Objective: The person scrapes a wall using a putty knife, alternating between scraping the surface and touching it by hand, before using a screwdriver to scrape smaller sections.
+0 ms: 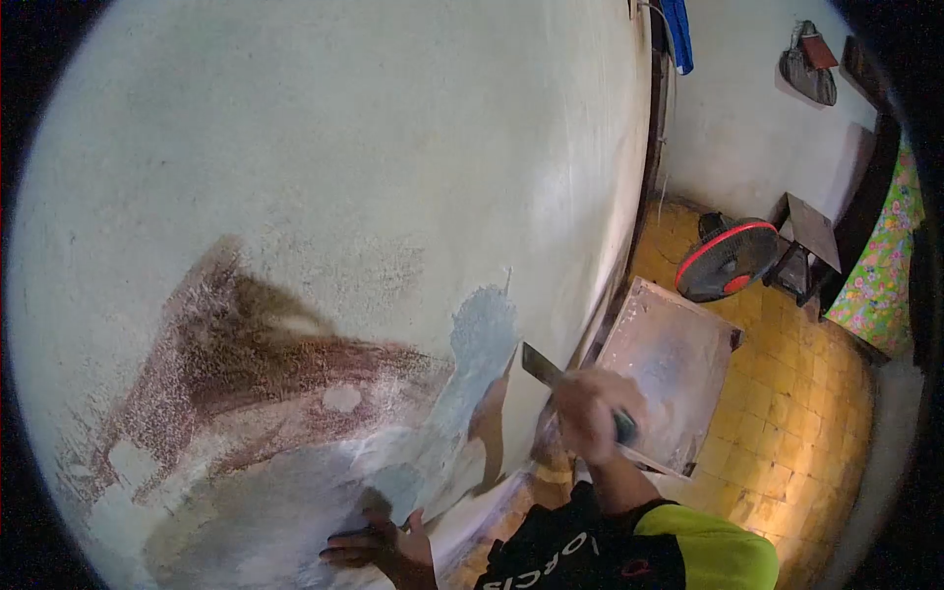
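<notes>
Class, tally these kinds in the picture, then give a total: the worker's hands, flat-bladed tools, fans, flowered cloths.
Hands: 2 (left hand, right hand)
Flat-bladed tool: 1
Fan: 1
Flowered cloth: 1
Total: 5

Beyond, a floor of square yellow-ochre tiles (757, 433), bright with glare toward the lower right. On it, a low rectangular table with a scuffed pinkish-white top (678, 344); just past one end, a round electric fan with a dark grille, red rim and red hub (723, 264). Beside the fan, a small dark stool with a flat greyish-brown top (812, 231). Farther right, a bright green cloth with pink flowers (885, 265). On the pale far wall (728, 118), a dark grey bag (804, 79). Near the top, a narrow strip of blue cloth (678, 34).
</notes>
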Available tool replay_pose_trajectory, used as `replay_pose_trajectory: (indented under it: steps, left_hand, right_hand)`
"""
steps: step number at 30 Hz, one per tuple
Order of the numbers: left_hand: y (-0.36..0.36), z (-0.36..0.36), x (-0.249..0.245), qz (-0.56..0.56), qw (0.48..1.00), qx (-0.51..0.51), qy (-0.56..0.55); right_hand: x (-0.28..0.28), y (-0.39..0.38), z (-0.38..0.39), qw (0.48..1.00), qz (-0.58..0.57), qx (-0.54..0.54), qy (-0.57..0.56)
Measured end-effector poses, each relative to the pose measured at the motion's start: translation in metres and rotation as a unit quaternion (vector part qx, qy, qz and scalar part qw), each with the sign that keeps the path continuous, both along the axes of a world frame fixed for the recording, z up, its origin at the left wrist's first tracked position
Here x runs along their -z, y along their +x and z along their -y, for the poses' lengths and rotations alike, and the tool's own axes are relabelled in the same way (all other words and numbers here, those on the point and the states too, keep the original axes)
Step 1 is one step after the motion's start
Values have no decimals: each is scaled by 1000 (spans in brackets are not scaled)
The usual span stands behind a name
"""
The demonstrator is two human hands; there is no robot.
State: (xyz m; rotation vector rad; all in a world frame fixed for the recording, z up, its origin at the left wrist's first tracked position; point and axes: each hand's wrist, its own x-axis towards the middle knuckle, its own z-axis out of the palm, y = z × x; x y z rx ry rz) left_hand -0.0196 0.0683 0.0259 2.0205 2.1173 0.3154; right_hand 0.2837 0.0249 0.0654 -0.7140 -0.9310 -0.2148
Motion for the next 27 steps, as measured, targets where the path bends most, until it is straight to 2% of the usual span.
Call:
replay_pose_trajectory:
  steps: [1,2,4,5,7,8,10,11,12,14,15,16,18,19,20,21,22,23,24,26,27]
  left_hand:
    - [-4,3,3,-6,1000,-2,10]
    - [-7,6,6,37,999,-3,-14]
    - [-8,2,10,83,996,7,-18]
    - [-7,-2,11,84,996,18,-2]
    - [-15,1,15,12,997,54,61]
    - [-20,2,20,-15,994,67,83]
    - [-40,-11,40,-24,991,84,97]
    - [-41,-15,45,-35,991,77,104]
    - [-39,-17,44,-47,990,69,110]
    - [-32,-12,41,-71,989,50,117]
    - [-29,-8,39,-85,988,43,118]
    - [-27,-2,32,-102,987,39,119]
    - [-10,8,3,-74,997,18,13]
    - [-2,5,-8,-58,998,6,-34]
    - [-6,-1,-2,43,997,0,-57]
    - [-17,-5,14,142,986,-6,-83]
    - [-26,-7,27,152,986,-10,-75]
    - [-35,-9,41,161,985,-13,-67]
    - [-39,-10,54,87,996,-12,-20]
    - [-31,-11,51,65,996,-56,-24]
    - [-28,-13,51,58,996,-61,-18]
  right_hand:
    - [23,9,-12,989,24,108,-101]
    - [35,14,-20,956,50,214,-197]
    - [50,10,-14,988,-57,55,-134]
    - [35,5,-1,995,-82,-35,-48]
    - [5,-2,8,992,-46,-101,57]
    - [5,6,0,1000,-2,-19,-16]
    - [23,19,-17,973,84,147,-160]
    - [30,23,-18,971,106,176,-124]
    - [33,17,-12,993,49,75,-71]
    - [27,0,7,989,-66,-132,33]
    - [16,1,7,998,-9,-32,-48]
    - [13,5,2,994,5,16,-112]
    - [15,14,-11,965,35,115,-232]
    - [13,12,-9,972,36,111,-203]
    - [12,11,-7,978,39,107,-173]
    - [9,4,1,998,9,13,-58]
    - [-1,-3,7,995,-23,-79,57]
    - [4,-1,7,992,9,64,-110]
    - [9,4,5,983,20,93,-158]
    - [32,22,-14,956,42,152,-248]
    - [51,23,-23,970,-6,120,-210]
